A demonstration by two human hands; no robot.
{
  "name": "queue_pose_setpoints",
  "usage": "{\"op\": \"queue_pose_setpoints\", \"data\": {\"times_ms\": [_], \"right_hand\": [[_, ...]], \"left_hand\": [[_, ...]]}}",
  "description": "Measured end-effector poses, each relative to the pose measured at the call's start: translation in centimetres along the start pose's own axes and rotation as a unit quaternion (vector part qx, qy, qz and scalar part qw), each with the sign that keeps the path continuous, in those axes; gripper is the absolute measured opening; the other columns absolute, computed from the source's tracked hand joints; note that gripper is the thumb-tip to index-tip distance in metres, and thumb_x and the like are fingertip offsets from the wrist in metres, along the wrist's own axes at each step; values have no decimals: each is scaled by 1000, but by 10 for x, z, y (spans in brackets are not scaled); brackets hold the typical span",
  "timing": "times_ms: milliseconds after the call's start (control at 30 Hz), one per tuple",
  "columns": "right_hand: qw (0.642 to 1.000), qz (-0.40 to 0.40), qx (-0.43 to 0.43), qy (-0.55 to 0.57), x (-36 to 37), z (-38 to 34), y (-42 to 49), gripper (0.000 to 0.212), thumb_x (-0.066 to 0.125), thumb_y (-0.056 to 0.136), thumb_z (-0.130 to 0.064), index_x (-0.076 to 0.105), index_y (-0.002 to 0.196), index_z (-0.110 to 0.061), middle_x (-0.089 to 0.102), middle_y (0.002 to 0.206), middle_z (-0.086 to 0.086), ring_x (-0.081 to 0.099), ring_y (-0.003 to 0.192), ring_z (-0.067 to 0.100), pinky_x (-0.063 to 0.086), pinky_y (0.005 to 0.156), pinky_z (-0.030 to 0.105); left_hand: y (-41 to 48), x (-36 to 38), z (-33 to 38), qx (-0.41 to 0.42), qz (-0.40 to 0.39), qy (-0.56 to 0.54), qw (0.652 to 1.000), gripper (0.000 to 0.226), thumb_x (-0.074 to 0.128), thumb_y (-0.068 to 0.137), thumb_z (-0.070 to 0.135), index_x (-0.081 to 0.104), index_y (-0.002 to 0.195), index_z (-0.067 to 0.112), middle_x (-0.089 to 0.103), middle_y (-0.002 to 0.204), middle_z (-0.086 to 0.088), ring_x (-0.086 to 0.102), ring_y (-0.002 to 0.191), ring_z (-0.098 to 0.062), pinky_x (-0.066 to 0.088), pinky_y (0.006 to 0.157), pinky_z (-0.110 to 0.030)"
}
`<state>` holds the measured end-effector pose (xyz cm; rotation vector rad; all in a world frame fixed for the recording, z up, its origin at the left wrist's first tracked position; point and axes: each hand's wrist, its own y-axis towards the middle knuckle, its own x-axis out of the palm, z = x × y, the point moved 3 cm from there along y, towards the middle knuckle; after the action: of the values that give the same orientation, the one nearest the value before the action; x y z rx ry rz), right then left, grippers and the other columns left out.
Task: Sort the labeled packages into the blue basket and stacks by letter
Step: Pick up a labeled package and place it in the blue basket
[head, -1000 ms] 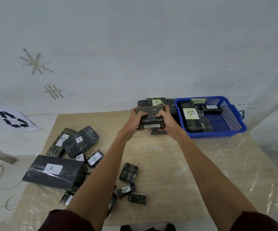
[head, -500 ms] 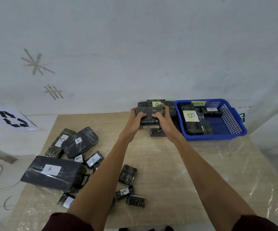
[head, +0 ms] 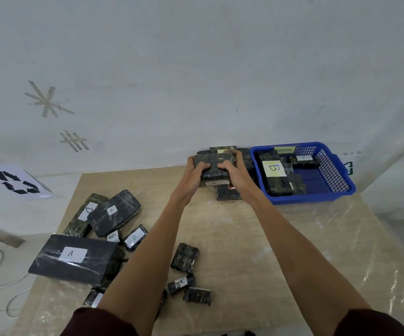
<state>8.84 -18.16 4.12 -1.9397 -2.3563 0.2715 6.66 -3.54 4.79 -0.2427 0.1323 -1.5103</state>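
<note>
Filling the upper half of the frame, a pale wall [head: 196, 69] shows a matte, slightly mottled surface with two marks of beige tape [head: 48, 99] at upper left, one a star, one a crosshatch. Below it the table [head: 256, 238] is light wood grain under a wrinkled, glossy clear film. At centre right of the frame stands the blue basket [head: 317, 200], rectangular plastic with perforated walls, holding several dark wrapped blocks; the longest one [head: 278, 187] carries a yellowish label marked B. At lower left lies the large flat package [head: 50, 263], a dark slab with shiny wrap and a white label marked A. Above it a rounded-corner package [head: 123, 207] marked A overlaps a mottled greenish one [head: 74, 226] marked D.

At upper centre, just left of the basket, both hands grasp the held package [head: 211, 163], a dark, mottled, film-wrapped brick. The left hand [head: 193, 175] curls its fingers round the left end and the right hand [head: 234, 174] curls round the right end. Whether the brick touches the stack [head: 227, 194] of similar blocks directly under it cannot be told.

Small wrapped blocks are scattered at lower centre: one marked B [head: 135, 237], one unlabelled [head: 185, 257], and one marked A [head: 181, 282].
</note>
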Motion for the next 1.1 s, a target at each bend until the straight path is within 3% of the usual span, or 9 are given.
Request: {"op": "queue_pose_setpoints", "data": {"times_ms": [133, 267, 400, 533, 633, 667, 800, 933, 1100], "right_hand": [[1000, -4, 6, -12, -3, -1, -5, 35, 52, 100, -25, 35, 130, -33, 59, 121, 7, 59, 90, 11, 49, 62, 24], [997, -18, 62, 33, -3, 2, -3, 46, 53, 98, -36, 35, 140, -41, 53, 138, 6, 57, 118, 23, 56, 83, 44], [983, -34, 149, 103, -3, 9, -1, 56, 53, 95, -58, 41, 145, -37, 52, 139, 7, 54, 124, 30, 54, 92, 59], [960, -59, 218, 169, -2, 13, -3, 46, 44, 101, -55, 59, 129, -21, 64, 125, 17, 62, 116, 35, 60, 79, 52], [957, -62, 228, 168, -2, 16, -3, 42, 43, 101, -50, 64, 115, -16, 69, 110, 17, 65, 102, 34, 55, 91, 50], [959, -55, 225, 164, -2, 16, -4, 41, 43, 100, -49, 64, 112, -16, 69, 106, 16, 65, 97, 32, 54, 88, 47], [973, 3, 194, 124, 1, 16, -2, 40, 46, 98, -45, 55, 124, -16, 64, 111, 14, 61, 95, 25, 50, 67, 35], [988, 22, 124, 84, -2, 11, 0, 31, 41, 103, -35, 39, 132, -26, 58, 112, 12, 60, 93, 24, 48, 60, 32], [996, 18, 74, 55, -2, 4, 2, 32, 44, 101, -27, 36, 132, -31, 57, 114, 8, 61, 97, 24, 49, 61, 32]], "left_hand": [[-5, 1, 0, 42, -5, 0, 999, 18, 48, 104, 12, 41, 120, 13, 59, 106, -3, 59, 95, -15, 50, 73, -25], [-8, 2, 4, 104, -16, 31, 994, 29, 52, 99, 0, 44, 127, 6, 60, 106, -1, 61, 96, -14, 54, 77, -23], [-11, 0, 9, 135, 2, 82, 987, 36, 57, 94, -4, 49, 126, 9, 51, 119, -13, 57, 93, -14, 52, 69, -16], [-14, -1, 11, 160, -5, 131, 978, 39, 61, 88, -6, 52, 122, 10, 43, 126, -12, 51, 98, -7, 48, 70, -12], [-14, 0, 10, 149, -13, 138, 979, 41, 59, 87, -7, 52, 122, 12, 42, 129, -12, 51, 102, -8, 49, 73, -13], [-14, 1, 10, 141, -18, 141, 980, 42, 58, 87, -6, 51, 123, 14, 42, 130, -12, 51, 104, -10, 50, 76, -15], [-10, 2, 4, 84, -45, 138, 986, 61, 54, 87, -3, 46, 138, 30, 43, 133, -11, 51, 115, -20, 51, 92, -30], [-10, 3, 5, 26, -68, 88, 994, 64, 48, 100, 10, 25, 152, 39, 46, 132, 1, 55, 112, -17, 50, 86, -29], [-2, 1, 4, -4, -41, 50, 998, 55, 39, 107, 27, 14, 154, 39, 54, 131, -7, 61, 102, -17, 51, 75, -28]]}}
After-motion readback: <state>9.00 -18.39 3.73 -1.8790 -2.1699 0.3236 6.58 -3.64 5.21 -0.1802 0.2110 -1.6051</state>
